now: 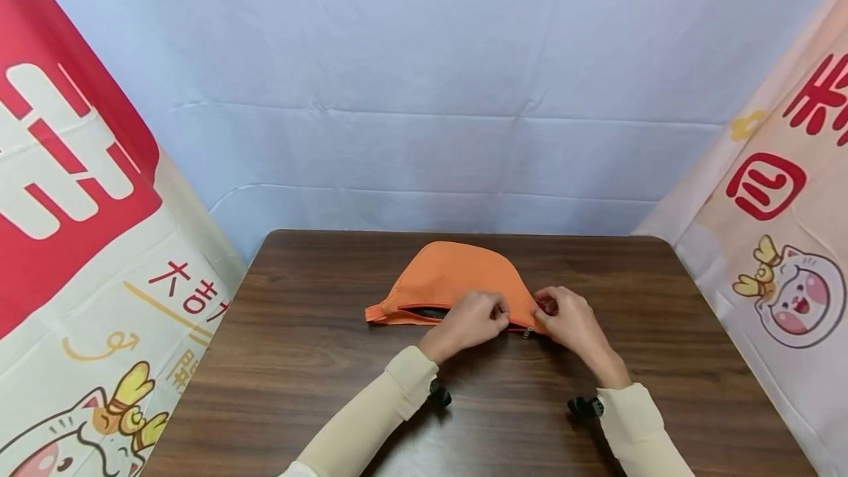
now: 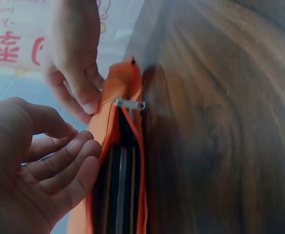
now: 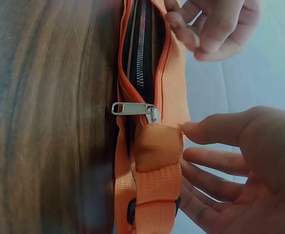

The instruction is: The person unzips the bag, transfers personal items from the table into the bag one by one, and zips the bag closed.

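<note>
An orange waist bag (image 1: 457, 271) lies on the table, its curved side toward the wall and its front zip partly undone. Through the gap a black inner zip (image 3: 141, 48) with tan strips beside it shows. The metal zip pull (image 3: 132, 108) sits near the bag's right end. My left hand (image 1: 472, 319) is at the middle of the opening, with loosely bent fingertips by the orange edge and nothing gripped. At the right end, my right hand (image 1: 568, 319) touches the bag's side with thumb and fingertips, apart from the zip pull. An orange strap (image 3: 157, 209) with a black buckle is beneath that hand.
The bag rests on a dark wood-grain table (image 1: 298, 389). Behind it hangs a pale cloth (image 1: 424, 94). Printed cloths flank the table on the left (image 1: 73, 205) and right (image 1: 788, 256). Black wrist cameras sit at both cuffs.
</note>
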{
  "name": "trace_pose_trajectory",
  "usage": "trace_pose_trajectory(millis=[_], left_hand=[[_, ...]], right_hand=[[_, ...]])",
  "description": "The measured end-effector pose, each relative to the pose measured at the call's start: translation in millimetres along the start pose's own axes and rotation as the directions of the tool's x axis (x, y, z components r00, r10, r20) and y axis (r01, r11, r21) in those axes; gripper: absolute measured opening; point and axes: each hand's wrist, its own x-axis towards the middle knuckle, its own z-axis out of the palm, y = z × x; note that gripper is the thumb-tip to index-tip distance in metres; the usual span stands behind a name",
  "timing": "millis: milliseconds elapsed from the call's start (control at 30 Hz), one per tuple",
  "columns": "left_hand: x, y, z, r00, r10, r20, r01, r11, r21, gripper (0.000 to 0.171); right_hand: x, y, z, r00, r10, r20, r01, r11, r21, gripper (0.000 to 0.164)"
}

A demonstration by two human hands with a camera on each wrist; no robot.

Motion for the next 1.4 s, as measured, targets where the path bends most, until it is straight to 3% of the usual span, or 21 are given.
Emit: trace_pose_trajectory(millis=[367, 767, 1000, 1233, 1400], left_hand=[[14.2, 12.1, 26.3, 0.998, 0.027, 0.052, -0.034, 0.991, 0.13, 0.01], [19.2, 15.0, 39.6, 0.998, -0.031, 0.057, 0.015, 0.967, 0.253, 0.02], [19.4, 18.2, 45.3, 1.0, -0.03, 0.007, 0.025, 0.906, 0.422, 0.046], [20.2, 20.8, 58.0, 1.0, -0.011, -0.018, 0.02, 0.793, 0.609, 0.051], [21.8, 22.0, 61.4, 0.999, -0.025, -0.019, 0.032, 0.771, 0.635, 0.042]], right_hand=[[-5, 10, 1, 0.996, -0.019, 0.084, 0.014, 0.998, 0.053, 0.032], [-6, 16, 1, 0.991, -0.018, 0.134, 0.016, 1.0, 0.023, 0.036], [-10, 17, 1, 0.99, 0.057, 0.133, -0.062, 0.997, 0.038, 0.027], [-11, 16, -1, 0.994, 0.038, 0.105, -0.039, 0.999, 0.012, 0.017], [-11, 14, -1, 0.992, 0.051, 0.118, -0.054, 0.998, 0.026, 0.014]])
